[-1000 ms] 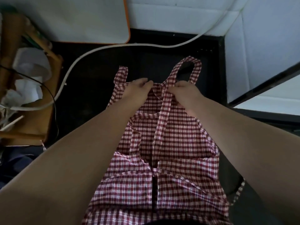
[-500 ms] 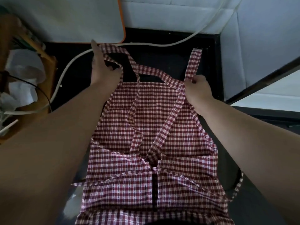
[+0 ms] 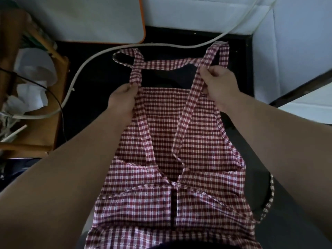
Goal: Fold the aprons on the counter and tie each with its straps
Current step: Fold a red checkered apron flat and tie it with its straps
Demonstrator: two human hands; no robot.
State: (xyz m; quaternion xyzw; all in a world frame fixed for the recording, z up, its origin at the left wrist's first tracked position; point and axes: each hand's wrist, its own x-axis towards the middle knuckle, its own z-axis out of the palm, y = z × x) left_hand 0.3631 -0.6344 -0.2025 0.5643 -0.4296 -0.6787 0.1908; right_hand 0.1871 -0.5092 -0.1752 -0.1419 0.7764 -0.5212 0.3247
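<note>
Nearest edge: red-and-white gingham apron (image 3: 179,203) spread flat on dark surface (image 3: 100,83), hem end running out of view at bottom, side panels folded inward over the middle with a dark gap down the centre. One waist strap (image 3: 268,202) trailing off the right side, loose.

Mid-field: both forearms reaching forward over the cloth. Two long straps running diagonally up from the centre fold toward the bib corners.

Left hand (image 3: 122,97) at left bib corner, closed, thumb and fingers pinched on the left strap where it doubles back. Right hand (image 3: 218,83) at right bib corner, closed on the right strap, knuckles up, wrist slightly raised, strap held taut above the cloth.

Beyond hands: neck strap (image 3: 161,64) lying across bare surface, crossed and looped on the left, twisted at right.

Far: white hose (image 3: 93,56) curving across surface just beyond the loop; orange-edged white board (image 3: 89,18) at back; clutter of white paper on wooden rack (image 3: 34,72), far left.

Risks, judged: straps crossed and twisted, likely to knot unevenly if pulled in as they lie. Loop close to hose, liable to snag or drag it. Pulling up on corners could undo the inward side folds. Trailing right strap easily forgotten.
</note>
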